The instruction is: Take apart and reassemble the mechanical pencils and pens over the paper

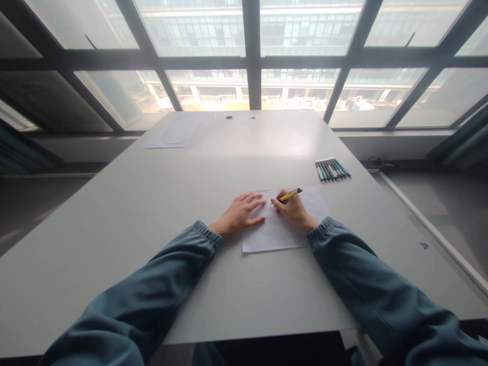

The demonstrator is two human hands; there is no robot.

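Note:
A sheet of white paper (280,238) lies on the table in front of me. My left hand (241,211) rests flat over its left edge, fingers spread and holding nothing. In my right hand (293,208) is a yellow pen (290,194) with a dark end, gripped between thumb and fingers. Its tip points down and left at the paper; whether it touches is too small to tell. Any marks on the sheet cannot be made out.
A row of several pens (332,170) lies side by side beyond my right hand. More paper (168,134) is at the far left of the white table (152,203). A small dark round object (229,117) sits near the far edge, before large windows.

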